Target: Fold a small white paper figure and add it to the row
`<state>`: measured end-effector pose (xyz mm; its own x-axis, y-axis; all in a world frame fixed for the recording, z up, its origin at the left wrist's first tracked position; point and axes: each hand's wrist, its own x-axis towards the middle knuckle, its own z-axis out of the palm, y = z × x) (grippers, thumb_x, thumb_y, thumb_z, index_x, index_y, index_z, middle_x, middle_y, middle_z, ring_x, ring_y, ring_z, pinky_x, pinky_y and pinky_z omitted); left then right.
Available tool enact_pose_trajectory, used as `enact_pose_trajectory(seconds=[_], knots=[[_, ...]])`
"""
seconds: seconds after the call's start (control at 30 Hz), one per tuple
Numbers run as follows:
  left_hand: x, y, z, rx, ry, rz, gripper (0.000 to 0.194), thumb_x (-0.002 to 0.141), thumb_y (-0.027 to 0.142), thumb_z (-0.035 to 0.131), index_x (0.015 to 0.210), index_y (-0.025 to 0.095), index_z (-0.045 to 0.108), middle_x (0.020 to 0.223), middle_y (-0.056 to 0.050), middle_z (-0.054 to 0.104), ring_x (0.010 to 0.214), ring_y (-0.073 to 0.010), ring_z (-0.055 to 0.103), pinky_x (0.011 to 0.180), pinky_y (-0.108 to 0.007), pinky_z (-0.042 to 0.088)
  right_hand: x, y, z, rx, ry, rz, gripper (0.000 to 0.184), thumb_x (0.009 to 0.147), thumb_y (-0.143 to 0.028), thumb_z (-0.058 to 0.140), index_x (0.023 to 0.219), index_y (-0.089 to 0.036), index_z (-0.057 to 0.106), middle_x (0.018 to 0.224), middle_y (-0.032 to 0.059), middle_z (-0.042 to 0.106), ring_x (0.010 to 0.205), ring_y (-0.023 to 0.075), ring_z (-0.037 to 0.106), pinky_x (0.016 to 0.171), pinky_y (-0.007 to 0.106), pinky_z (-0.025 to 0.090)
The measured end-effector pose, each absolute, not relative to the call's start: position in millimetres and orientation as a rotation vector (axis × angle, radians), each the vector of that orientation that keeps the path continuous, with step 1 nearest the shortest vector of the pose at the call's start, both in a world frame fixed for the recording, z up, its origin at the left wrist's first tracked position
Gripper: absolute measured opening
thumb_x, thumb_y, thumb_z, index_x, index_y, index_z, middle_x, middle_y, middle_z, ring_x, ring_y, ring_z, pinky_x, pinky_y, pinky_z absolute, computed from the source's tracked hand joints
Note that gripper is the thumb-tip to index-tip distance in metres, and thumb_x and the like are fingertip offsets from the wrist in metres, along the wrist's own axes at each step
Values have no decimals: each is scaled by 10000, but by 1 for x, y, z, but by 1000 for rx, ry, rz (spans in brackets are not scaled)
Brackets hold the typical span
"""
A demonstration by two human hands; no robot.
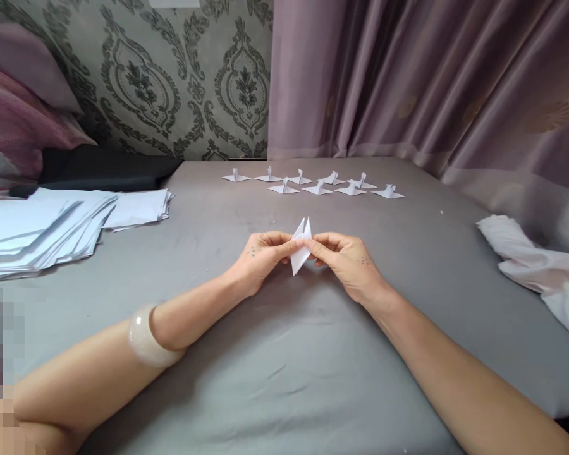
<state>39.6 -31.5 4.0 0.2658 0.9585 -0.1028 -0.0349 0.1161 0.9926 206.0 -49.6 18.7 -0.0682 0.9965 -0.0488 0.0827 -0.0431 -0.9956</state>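
Observation:
Between my two hands is a white folded paper (298, 259), narrow and diamond-like, with two points sticking up and one pointing down. My left hand (268, 256) pinches its left side, the thumb pressed across the front. From the right, my right hand (344, 256) grips it with thumb and fingers, the thumb close to the middle. Part of the paper is hidden behind the fingers. Both hands are just above the grey cloth surface (289, 354). Farther back stand several folded paper cranes (320, 188) in two loose rows, wings spread flat.
Stacks of white paper sheets (47, 230) lie at the left, near a black cloth (109, 165). On the right is a crumpled pale cloth (535, 265). Patterned wallpaper (184, 82) and a mauve curtain (322, 76) border the far side.

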Motion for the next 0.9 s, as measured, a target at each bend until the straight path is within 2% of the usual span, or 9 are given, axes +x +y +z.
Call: enact_pose_trajectory(seconds=[0.1,0.17,0.27,0.37,0.57,0.67,0.8,0.9], knots=[[39,-30,3,1218,1097,873,294,754,416,687,696,128,703,637,-28,600,563,-90,467,546,-240,351,207,-48,14,-1334,-1302,1263,237,719,-405,722,778,-176,740,722,37,688,679,134,596,575,244,465],[38,-29,3,1218,1153,824,265,760,386,664,730,126,702,582,-4,542,512,-77,418,490,-228,298,208,-45,9,-1385,-1317,1257,191,739,-348,691,796,-170,734,687,31,675,640,128,587,545,240,452],[37,-30,4,1270,1218,802,249,749,360,653,841,134,700,567,16,519,485,-77,406,445,-212,259,207,-42,0,-1455,-1339,1203,172,729,-286,677,849,-165,692,675,27,672,602,131,589,550,257,454],[37,-32,5,1394,1303,790,239,739,365,650,800,136,686,542,22,515,467,-80,409,437,-211,275,206,-40,-6,-1552,-1443,1040,179,724,-283,664,871,-186,633,681,17,675,608,146,599,592,284,459],[35,-30,5,1630,1403,798,224,760,365,629,733,154,697,595,-14,596,501,-105,447,489,-240,323,201,-41,-6,-1625,-1703,729,72,783,-261,597,826,-209,621,785,31,672,707,172,605,710,325,457],[34,-26,-1,1719,1408,799,181,757,331,635,736,159,688,636,-22,614,554,-123,483,545,-253,358,200,-42,-7,-1639,-1809,595,68,788,-225,595,831,-199,641,900,57,642,735,166,584,730,322,446],[31,-21,-6,1930,1403,803,200,764,245,600,937,176,674,784,-25,636,645,-133,529,643,-265,413,202,-43,-9,-1574,-1945,562,179,842,-184,526,907,-202,691,964,69,607,763,157,579,751,308,442],[26,-20,0,2078,1353,644,235,743,149,520,900,182,692,861,-35,646,698,-135,549,688,-264,436,206,-44,-9,-1526,-2068,556,282,848,-116,460,966,-193,704,978,70,614,811,159,587,777,294,437]])
